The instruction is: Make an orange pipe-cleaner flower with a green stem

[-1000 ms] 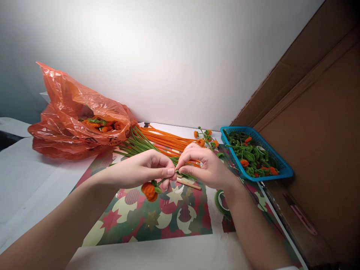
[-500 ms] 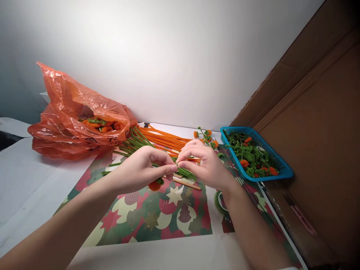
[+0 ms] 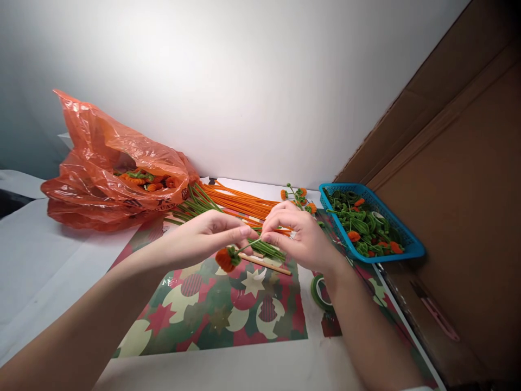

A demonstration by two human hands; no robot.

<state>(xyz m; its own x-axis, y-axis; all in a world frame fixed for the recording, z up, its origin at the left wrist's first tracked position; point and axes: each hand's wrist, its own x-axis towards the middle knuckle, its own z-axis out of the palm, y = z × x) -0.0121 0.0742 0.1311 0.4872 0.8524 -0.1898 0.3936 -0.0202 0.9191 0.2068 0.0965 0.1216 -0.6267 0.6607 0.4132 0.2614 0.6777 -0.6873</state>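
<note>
An orange pipe-cleaner flower [image 3: 227, 259] with a green base and thin green stem hangs between my hands, its head to the lower left. My right hand [image 3: 295, 233] pinches the far end of the stem between thumb and fingertips. Across the fingers of my left hand [image 3: 215, 236] runs the stem; the thumb is lifted off it and the fingers are apart. Behind and below the hands lie green pipe-cleaner stems [image 3: 271, 251], orange pipe cleaners [image 3: 240, 200] and a thin wooden stick [image 3: 268, 265].
An orange plastic bag [image 3: 101, 190] with orange flowers stands at left. A blue basket [image 3: 415, 251] of green pieces and orange flowers is at right. Green tape [image 3: 316, 293] sits by my right forearm. Finished-looking flower sprigs [image 3: 300, 198] lie behind; a pink cutter [image 3: 439, 317] rests far right.
My left fingers have loosened from their pinch near the right fingertips and shifted slightly left. The flower's head and stem now show more fully. My right hand has moved slightly right.
</note>
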